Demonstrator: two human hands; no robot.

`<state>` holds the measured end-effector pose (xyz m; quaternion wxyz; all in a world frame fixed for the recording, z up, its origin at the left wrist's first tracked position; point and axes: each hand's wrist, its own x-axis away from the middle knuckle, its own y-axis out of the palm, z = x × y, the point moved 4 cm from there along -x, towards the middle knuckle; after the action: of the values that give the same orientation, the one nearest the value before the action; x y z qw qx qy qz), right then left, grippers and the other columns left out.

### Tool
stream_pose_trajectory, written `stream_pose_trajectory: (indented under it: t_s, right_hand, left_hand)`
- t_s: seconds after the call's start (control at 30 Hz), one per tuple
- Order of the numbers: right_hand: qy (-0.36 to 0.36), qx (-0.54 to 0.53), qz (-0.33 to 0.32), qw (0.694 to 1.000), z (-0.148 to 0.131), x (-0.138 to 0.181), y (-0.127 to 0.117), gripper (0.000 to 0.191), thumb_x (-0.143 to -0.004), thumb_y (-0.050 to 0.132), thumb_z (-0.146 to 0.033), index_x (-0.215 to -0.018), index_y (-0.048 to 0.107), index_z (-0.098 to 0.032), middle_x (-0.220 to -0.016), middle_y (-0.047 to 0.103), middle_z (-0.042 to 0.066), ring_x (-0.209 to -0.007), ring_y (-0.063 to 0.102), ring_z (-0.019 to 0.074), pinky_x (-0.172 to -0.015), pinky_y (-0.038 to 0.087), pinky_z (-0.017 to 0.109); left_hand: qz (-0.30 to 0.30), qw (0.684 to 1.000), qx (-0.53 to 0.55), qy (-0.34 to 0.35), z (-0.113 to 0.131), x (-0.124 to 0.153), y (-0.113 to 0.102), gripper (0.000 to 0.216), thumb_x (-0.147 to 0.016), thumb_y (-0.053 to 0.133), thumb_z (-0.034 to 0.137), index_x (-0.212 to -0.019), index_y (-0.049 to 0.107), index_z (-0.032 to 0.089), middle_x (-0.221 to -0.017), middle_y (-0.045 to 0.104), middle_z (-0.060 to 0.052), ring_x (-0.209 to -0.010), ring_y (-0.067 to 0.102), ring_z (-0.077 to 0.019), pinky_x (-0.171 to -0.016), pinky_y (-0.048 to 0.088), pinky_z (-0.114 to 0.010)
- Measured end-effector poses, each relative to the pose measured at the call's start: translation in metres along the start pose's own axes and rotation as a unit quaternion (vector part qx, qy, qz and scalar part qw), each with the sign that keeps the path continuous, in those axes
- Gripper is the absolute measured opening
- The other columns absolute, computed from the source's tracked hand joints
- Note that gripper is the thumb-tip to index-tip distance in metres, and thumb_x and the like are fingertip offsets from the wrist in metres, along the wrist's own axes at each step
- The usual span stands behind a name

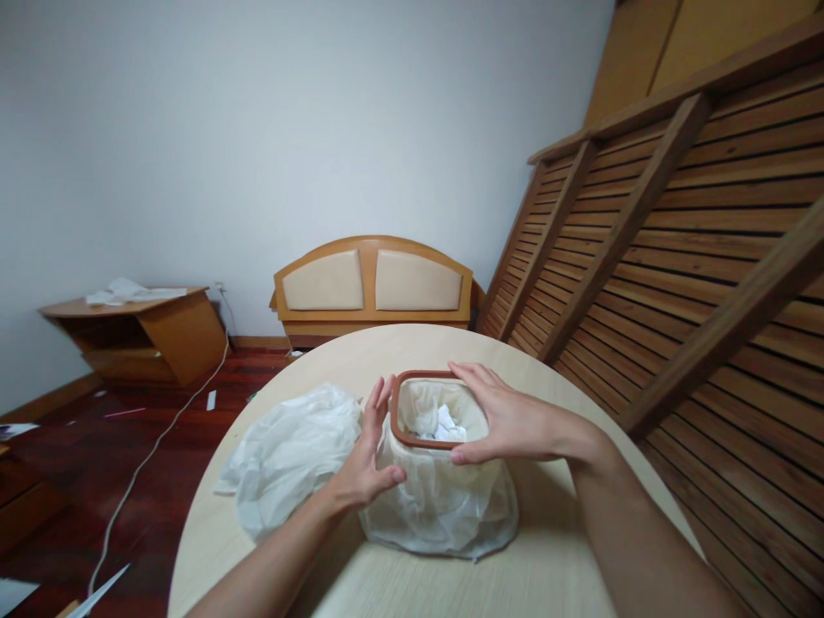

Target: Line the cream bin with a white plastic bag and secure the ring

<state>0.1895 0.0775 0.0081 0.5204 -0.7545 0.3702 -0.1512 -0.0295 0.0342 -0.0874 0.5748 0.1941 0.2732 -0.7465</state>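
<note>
A small bin with a brown rim point(412, 379) stands on a round pale wooden table point(554, 566). A white plastic liner point(444, 506) hangs over its outside, and crumpled white paper point(444, 423) lies inside. My left hand point(368, 455) presses against the bin's left side, fingers up along the rim and thumb on the liner. My right hand point(508, 416) grips the right side of the rim, fingers over the top and thumb below. A loose crumpled white plastic bag point(289, 455) lies on the table just left of my left hand.
A slatted wooden bed frame point(675, 257) leans at the right, close to the table. A padded headboard point(373, 287) stands against the far wall. A low wooden stand point(142, 330) with papers sits at left. A white cable point(154, 438) and paper scraps lie on the dark floor.
</note>
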Motion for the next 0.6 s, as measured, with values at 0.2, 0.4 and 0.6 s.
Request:
stream_pose_trajectory:
  t_s: [0.2,0.4,0.6]
  right_hand:
    - [0.003,-0.001,-0.031,1.0,-0.001,-0.005,0.009,0.128,-0.062,0.076,-0.078,-0.161,0.025,-0.014,-0.159,0.032,0.022,-0.149,0.03,0.0426,-0.121,0.03,0.06]
    - [-0.016,-0.02,-0.025,0.999,0.002,-0.004,0.01,0.129,-0.06,0.08,-0.075,-0.161,0.024,-0.017,-0.16,0.03,0.019,-0.148,0.031,0.0416,-0.121,0.032,0.057]
    - [-0.035,-0.042,-0.014,0.998,0.001,-0.003,0.01,0.121,-0.061,0.082,-0.07,-0.159,0.031,-0.02,-0.156,0.036,0.017,-0.146,0.034,0.0413,-0.119,0.034,0.057]
  left_hand:
    - [-0.009,1.0,-0.018,-0.016,-0.006,0.004,0.0,0.112,-0.081,0.063,0.074,-0.162,0.001,0.027,-0.171,0.006,-0.012,-0.157,0.007,-0.0369,-0.128,0.008,-0.056]
    - [-0.009,0.996,-0.084,0.023,0.0,0.0,-0.004,0.093,-0.088,0.058,0.068,-0.161,0.013,0.031,-0.171,0.008,-0.009,-0.157,0.007,-0.0343,-0.128,0.006,-0.055]
    - [-0.009,0.993,-0.11,0.04,0.008,-0.004,-0.005,0.083,-0.09,0.058,0.064,-0.157,0.024,0.029,-0.169,0.011,-0.011,-0.157,0.007,-0.0355,-0.127,0.008,-0.058]
